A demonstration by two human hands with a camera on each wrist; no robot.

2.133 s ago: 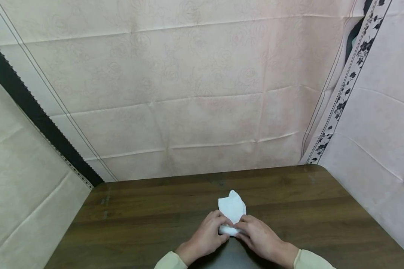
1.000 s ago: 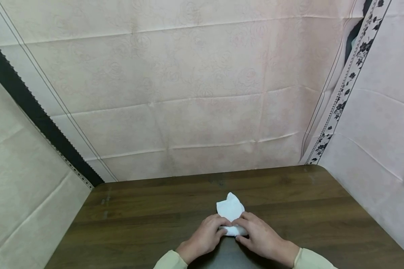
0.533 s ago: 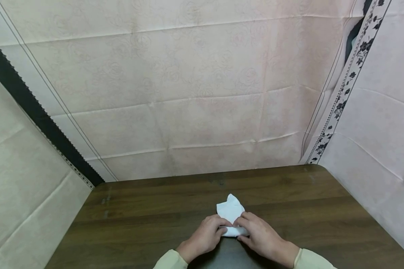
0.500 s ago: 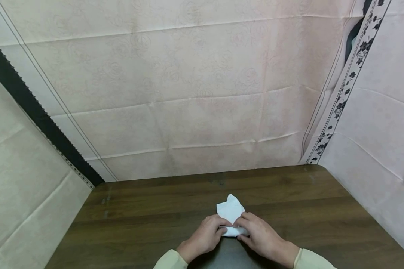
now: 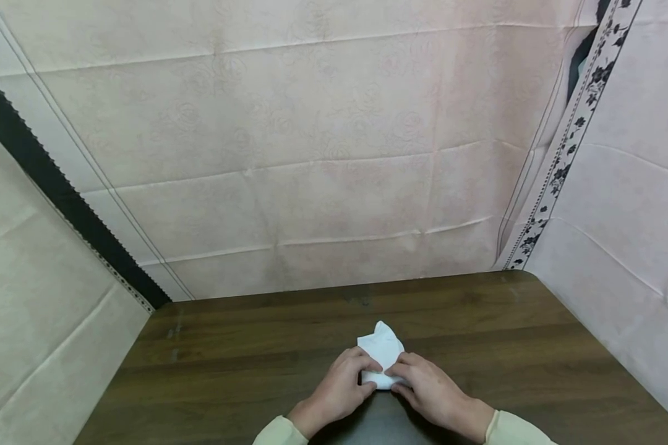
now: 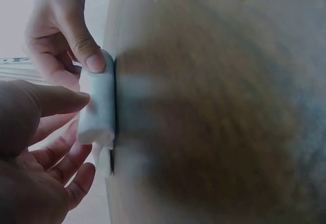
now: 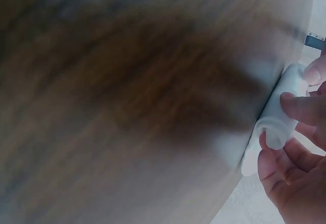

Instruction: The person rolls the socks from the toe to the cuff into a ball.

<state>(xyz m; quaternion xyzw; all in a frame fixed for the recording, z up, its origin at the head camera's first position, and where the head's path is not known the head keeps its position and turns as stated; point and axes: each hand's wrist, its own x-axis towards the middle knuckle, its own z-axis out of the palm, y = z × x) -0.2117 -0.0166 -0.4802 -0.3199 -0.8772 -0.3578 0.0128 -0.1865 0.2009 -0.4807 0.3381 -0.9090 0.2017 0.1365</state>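
Observation:
A white cloth (image 5: pixel 381 346), possibly a paper towel, lies on the wooden table with its near end rolled into a thick tube and its far end spread flat. My left hand (image 5: pixel 341 382) holds the left end of the roll; in the left wrist view its thumb touches the roll (image 6: pixel 99 104) while the other fingers are behind. At the right end, my right hand (image 5: pixel 431 390) grips the roll between thumb and fingers. The right wrist view shows the roll's open spiral end (image 7: pixel 272 132) against the right hand's fingers (image 7: pixel 277 175). Part of the roll is hidden under the fingers.
The brown wooden table (image 5: pixel 256 334) reaches back to a pale patterned cloth wall (image 5: pixel 312 204). More pale sheeting (image 5: pixel 618 259) hangs along the right side, and another sheet (image 5: pixel 39 296) stands on the left beside a dark strip (image 5: pixel 72 198).
The cloth's flat far end has come slightly toward me and to the left. My left fingers have shifted, with the thumb now lower at the roll's left end. The right hand barely moved.

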